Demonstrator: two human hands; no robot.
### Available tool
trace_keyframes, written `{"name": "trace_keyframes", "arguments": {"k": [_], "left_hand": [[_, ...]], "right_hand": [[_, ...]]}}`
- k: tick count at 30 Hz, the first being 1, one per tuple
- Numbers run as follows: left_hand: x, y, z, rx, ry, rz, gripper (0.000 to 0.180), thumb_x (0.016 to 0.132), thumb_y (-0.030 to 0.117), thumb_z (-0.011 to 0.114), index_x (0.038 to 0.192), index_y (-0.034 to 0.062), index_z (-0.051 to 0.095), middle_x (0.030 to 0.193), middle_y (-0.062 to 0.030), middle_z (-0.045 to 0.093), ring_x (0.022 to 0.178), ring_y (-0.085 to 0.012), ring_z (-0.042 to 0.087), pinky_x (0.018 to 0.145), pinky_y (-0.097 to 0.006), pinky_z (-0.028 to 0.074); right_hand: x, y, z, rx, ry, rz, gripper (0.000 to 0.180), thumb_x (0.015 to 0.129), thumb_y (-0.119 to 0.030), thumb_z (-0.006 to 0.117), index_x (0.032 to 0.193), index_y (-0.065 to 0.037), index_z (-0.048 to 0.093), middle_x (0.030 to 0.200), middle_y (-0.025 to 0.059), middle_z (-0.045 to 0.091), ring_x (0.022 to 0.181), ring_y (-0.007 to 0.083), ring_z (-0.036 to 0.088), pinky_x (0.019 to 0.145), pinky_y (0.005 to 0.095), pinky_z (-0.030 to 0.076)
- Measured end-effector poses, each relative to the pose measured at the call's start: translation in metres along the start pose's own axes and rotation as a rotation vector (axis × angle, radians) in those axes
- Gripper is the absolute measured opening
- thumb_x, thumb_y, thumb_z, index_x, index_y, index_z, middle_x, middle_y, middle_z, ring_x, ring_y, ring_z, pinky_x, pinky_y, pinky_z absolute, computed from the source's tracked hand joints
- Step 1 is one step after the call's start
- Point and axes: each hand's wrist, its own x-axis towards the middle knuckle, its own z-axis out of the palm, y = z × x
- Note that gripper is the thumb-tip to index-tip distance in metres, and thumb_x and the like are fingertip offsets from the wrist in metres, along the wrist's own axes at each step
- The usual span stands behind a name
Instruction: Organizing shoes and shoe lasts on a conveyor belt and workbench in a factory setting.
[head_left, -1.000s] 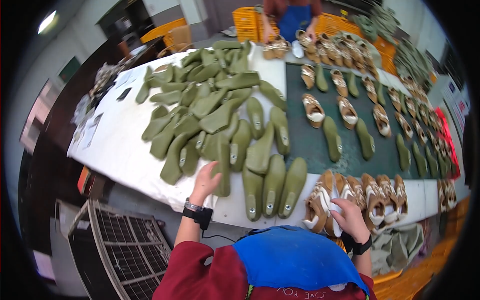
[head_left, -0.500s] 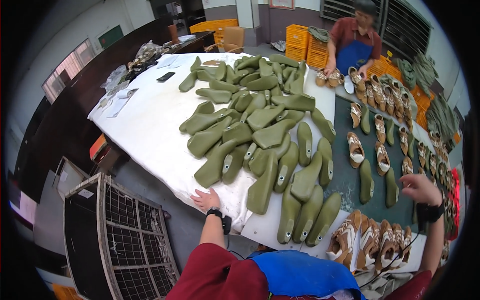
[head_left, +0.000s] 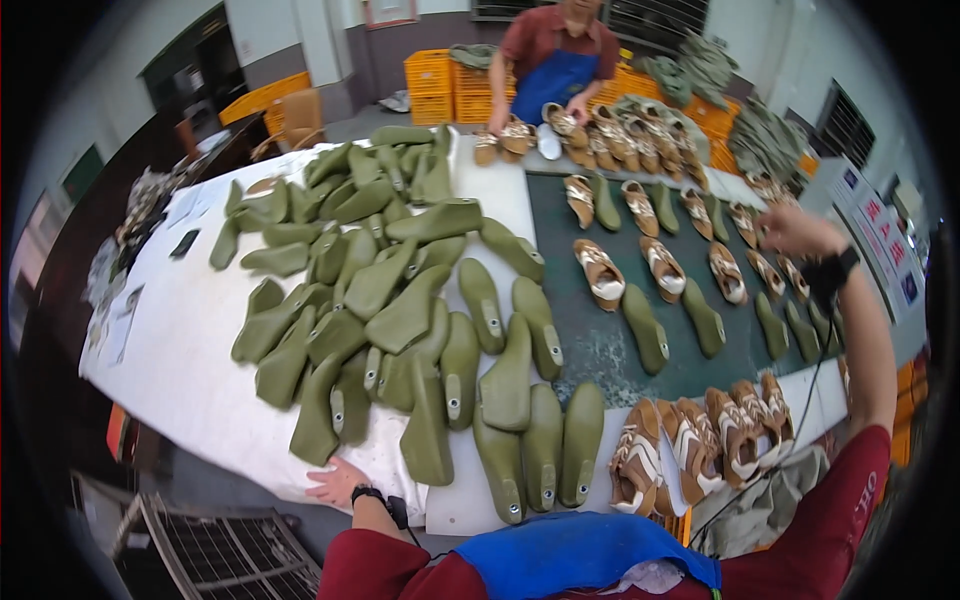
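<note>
My left hand [head_left: 338,482] lies with fingers spread on the near edge of the white-covered table [head_left: 165,350], just below a pile of olive-green shoe lasts [head_left: 390,290]. Over the far right of the dark green belt [head_left: 585,350] is my right hand [head_left: 797,232], its fingers bent down and blurred. Nearest to it is a brown and white sneaker [head_left: 743,222]; whether they touch cannot be made out. Rows of such sneakers stand on the belt beside single lasts [head_left: 645,328]. Several more sneakers [head_left: 690,450] line the belt's near border.
Across the table a person in a blue apron [head_left: 555,85] handles sneakers. Yellow crates [head_left: 430,85] stand behind. A phone [head_left: 184,243] lies at the table's left. A wire-mesh rack [head_left: 220,545] is at lower left, and a white machine housing [head_left: 880,250] is at right.
The view has swung to the right, bringing the white housing into sight. My right hand has reached farther forward over the belt. My left hand still rests on the table edge.
</note>
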Motion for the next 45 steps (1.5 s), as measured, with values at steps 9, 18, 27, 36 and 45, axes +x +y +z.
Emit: {"name": "trace_keyframes", "arguments": {"k": [9,18,27,36,45], "left_hand": [[0.0,-0.004,-0.012,0.05,-0.062,-0.011,0.069,0.085,0.056,0.033,0.139,0.0133,0.025,0.142,-0.0258,0.018,0.12,-0.0405,0.037,0.094,-0.049,0.037],[-0.004,0.005,-0.011,0.013,-0.103,0.007,0.072,0.083,0.057,0.031,0.14,0.0139,0.024,0.143,-0.0255,0.015,0.123,-0.0407,0.033,0.095,-0.05,0.036],[0.002,0.002,-0.003,0.007,-0.083,-0.021,0.075,0.081,0.059,0.031,0.14,0.0144,0.023,0.143,-0.0254,0.015,0.123,-0.041,0.033,0.095,-0.051,0.035],[0.0,0.004,-0.005,0.017,-0.074,0.002,0.072,0.082,0.056,0.034,0.139,0.0126,0.025,0.14,-0.0262,0.018,0.12,-0.0424,0.036,0.089,-0.053,0.039],[0.0,0.003,-0.005,0.048,-0.047,-0.015,0.071,0.083,0.054,0.033,0.138,0.0111,0.024,0.141,-0.0263,0.015,0.123,-0.0416,0.033,0.093,-0.053,0.036]], "right_hand": [[0.102,-0.111,0.103,0.299,0.111,-0.154,0.034,0.078,-0.027,0.059,0.107,-0.01,0.062,0.101,0.0131,0.064,0.09,0.0286,0.061,0.081,0.0367,0.047],[0.129,-0.243,0.304,0.272,-0.195,0.025,0.059,0.081,-0.029,0.054,0.136,-0.019,0.032,0.096,0.0186,0.063,0.09,0.0342,0.062,0.077,0.0437,0.048],[0.105,-0.161,0.319,0.415,-0.163,0.082,0.05,0.079,-0.021,0.055,0.127,-0.027,0.042,0.095,0.0168,0.063,0.09,0.0344,0.06,0.078,0.0442,0.048],[0.117,-0.146,0.371,0.213,-0.089,0.097,0.046,0.077,-0.023,0.058,0.122,-0.026,0.046,0.083,0.0154,0.064,0.08,0.0321,0.063,0.07,0.043,0.05],[0.122,-0.18,0.354,0.388,-0.171,-0.074,0.043,0.077,-0.029,0.059,0.118,-0.02,0.048,0.087,0.0141,0.065,0.085,0.0334,0.062,0.076,0.0442,0.049]]}}
